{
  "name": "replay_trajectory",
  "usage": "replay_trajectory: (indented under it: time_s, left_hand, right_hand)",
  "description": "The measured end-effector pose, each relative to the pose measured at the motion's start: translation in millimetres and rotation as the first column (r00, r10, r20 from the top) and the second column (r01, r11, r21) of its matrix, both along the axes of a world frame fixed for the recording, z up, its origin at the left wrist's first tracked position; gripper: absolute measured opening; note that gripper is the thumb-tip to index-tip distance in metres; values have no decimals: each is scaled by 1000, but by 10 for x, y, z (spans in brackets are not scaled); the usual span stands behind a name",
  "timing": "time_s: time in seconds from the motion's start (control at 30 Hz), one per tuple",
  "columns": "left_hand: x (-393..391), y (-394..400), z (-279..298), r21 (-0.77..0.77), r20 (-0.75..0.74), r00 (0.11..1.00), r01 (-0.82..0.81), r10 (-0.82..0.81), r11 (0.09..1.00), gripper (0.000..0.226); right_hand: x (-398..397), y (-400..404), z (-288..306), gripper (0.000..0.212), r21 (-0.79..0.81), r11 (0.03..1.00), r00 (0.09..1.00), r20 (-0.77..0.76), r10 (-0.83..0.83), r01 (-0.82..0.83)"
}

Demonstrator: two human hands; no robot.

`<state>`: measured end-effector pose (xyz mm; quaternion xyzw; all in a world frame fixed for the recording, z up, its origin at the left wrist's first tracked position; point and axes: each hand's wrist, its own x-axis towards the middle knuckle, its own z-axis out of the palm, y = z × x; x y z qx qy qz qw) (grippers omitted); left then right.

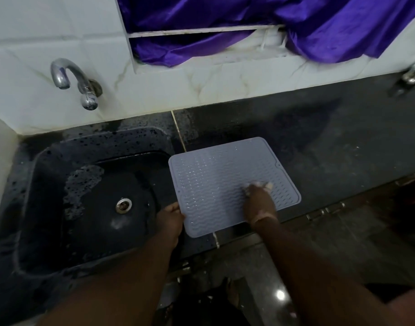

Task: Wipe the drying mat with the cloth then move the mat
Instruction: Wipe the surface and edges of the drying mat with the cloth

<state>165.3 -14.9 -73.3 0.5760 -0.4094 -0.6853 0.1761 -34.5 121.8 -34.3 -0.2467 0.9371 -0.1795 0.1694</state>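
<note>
Centre frame, the thin ribbed mat (216, 182) looks light and floppy; left hand (170, 220) pinches its edge, right hand (258, 200) fingers curl round the cloth (263, 184), so lift by two edges.

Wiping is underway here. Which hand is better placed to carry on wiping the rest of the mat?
The right hand. It already presses the cloth onto the drying mat, with unwiped ridges ahead of it. The left hand grips the mat's near-left edge beside the sink, steadying it, and holds no cloth.

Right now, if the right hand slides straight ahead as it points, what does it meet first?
The right hand, with the cloth, would probably cross the mat to its far rim.
</note>
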Motion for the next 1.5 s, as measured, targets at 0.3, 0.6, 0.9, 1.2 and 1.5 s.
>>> replay_trajectory:
  time_s: [0.3, 0.6, 0.9, 1.2, 1.5]
  left_hand:
    - [-35, -35, 114, -1, 42, 999, 19, -19, 1000, 23]
    - [-159, 140, 188, -163, 121, 987, -81, 101, 983, 36]
    - [-66, 160, 147, -76, 98, 978, -175, 182, 982, 38]
    - [-136, 272, 169, -127, 119, 986, -98, 114, 987, 41]
    - [-123, 273, 143, -135, 159, 983, -70, 91, 988, 39]
  right_hand:
    - [980, -414, 243, 21, -346, 886, 899, 196, 391, -309]
    - [189, -39, 83, 34, 66, 997, 985, -162, 52, -42]
    - [836, -327, 297, 12, -388, 911, 934, 255, 250, -138]
    - [308, -19, 13, 28, 76, 889, 863, -219, 456, -451]
    - [747, -278, 211, 13, -340, 918, 819, 455, 349, -202]
